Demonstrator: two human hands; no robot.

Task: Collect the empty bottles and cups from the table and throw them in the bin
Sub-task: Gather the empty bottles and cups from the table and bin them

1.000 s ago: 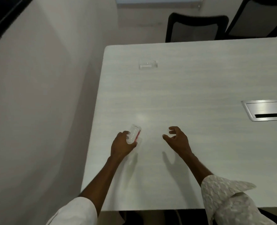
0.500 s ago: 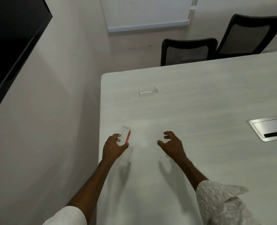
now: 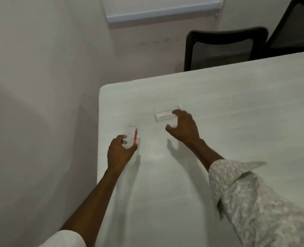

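- Head view: a clear plastic cup (image 3: 166, 113) lies on its side on the pale table (image 3: 236, 107), near the far left corner.
- Right hand (image 3: 184, 128) hovers at the cup's 4 o'clock, fingers spread and curled around its near end; whether they touch it is unclear.
- Left hand (image 3: 120, 152) grips a clear bottle (image 3: 130, 135) with a red label, at the cup's 8 o'clock by the table's left edge.
- Counted: one cup, one bottle, two black chairs (image 3: 222, 47) at 12 o'clock beyond the table.
- The second chair is cut off at the frame's top right; the bottle's lower part is hidden in the palm.
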